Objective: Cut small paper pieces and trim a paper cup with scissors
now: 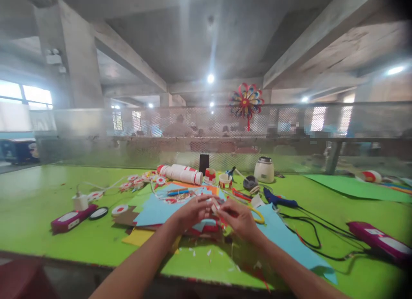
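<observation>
Above a pile of coloured paper sheets (154, 209), both hands come together around a small pale piece (215, 205), perhaps paper; its exact kind is too blurred to tell. My left hand (193, 212) is closed on one side of it with curled fingers. From the other side, my right hand (237, 217) pinches at the same piece with thumb and fingertips. Below the hands lie red and light blue papers, partly hidden. A yellow ring (258, 215) lies just beyond my right hand, and a blue pen (178, 192) rests on the sheets behind my left.
A blue glue gun (279, 199) with black cords lies right, near a purple power strip (380, 239). Another purple strip (74, 218) sits left. White paper cup stack (180, 173), tape rolls and a cream container (264, 170) stand behind. Scraps litter the green table (106, 247).
</observation>
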Demonstrator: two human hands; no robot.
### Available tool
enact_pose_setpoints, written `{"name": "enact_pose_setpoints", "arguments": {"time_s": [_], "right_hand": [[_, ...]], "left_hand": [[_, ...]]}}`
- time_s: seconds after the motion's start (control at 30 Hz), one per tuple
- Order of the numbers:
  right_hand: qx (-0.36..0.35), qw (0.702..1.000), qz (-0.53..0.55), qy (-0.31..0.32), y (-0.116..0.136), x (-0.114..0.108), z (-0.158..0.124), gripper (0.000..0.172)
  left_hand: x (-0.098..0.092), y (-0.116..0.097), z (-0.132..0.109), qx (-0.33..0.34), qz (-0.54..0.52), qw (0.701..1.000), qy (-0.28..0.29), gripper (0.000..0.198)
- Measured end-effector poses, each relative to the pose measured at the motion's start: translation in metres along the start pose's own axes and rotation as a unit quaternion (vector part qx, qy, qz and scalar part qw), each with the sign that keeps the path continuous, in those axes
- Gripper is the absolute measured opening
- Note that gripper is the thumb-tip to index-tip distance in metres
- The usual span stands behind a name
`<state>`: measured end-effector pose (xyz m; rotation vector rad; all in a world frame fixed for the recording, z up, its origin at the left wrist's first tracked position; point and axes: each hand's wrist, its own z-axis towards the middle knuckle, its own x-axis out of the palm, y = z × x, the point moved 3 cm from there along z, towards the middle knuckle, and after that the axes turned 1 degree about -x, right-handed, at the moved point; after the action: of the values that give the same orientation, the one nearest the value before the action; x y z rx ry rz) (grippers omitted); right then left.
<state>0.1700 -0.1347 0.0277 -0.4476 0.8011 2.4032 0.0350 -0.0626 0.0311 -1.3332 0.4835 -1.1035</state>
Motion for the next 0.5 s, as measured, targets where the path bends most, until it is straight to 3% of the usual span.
{"name": "enact_pose_setpoints", "arguments": {"time_s": [0.13, 0.3, 0.5], "right_hand": [[0.052, 0.997, 0.052, 0.008, -0.013, -0.002, 0.002, 0.018], [0.099, 0.991, 0.079, -0.03, -0.03, -0.009, 0.006, 0.021], [0.055, 0.997, 0.047, -0.02, -0.008, -0.019, 0.007, 0.019]], "left_hand": [[-0.003, 0.002, 0.002, -0.007, -0.027, 1.0, -0.01, 0.029], [-0.006, -0.001, 0.002, 0.007, -0.041, 0.999, 0.009, 0.032], [-0.007, -0.002, 0.003, 0.016, -0.043, 0.999, 0.007, 0.029]]}}
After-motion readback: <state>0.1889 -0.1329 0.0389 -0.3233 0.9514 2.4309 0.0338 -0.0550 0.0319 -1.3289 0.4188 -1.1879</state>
